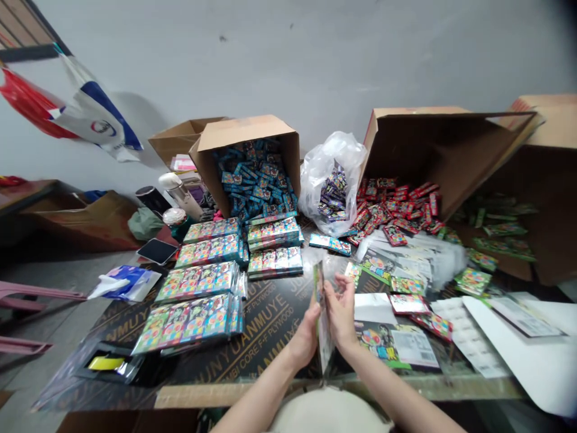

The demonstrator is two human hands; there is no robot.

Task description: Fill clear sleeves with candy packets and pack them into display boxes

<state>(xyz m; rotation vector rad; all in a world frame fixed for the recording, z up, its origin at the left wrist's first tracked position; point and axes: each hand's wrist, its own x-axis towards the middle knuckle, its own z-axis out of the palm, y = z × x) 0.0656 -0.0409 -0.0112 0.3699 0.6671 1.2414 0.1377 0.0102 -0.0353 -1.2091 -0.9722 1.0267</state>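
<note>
Between my two hands stands a flat printed plastic bag (322,325), seen nearly edge-on above the table's front edge. My left hand (304,340) holds it from the left side, with the fingers partly hidden behind it. My right hand (341,313) presses on the other face, its fingers bent near the top. What the bag contains cannot be made out. Right of my hands lie another flat printed bag (374,343), a white paper (374,308) and small red packets (408,304). A blue packet strip (330,243) lies beyond my hands.
Stacks of colourful packs (193,322) cover the table's left part. At the back are a box of blue packets (252,129), a clear bag (333,150) of purple ones and a box (433,138) with red ones. A phone (157,251) and bottles (180,195) stand left.
</note>
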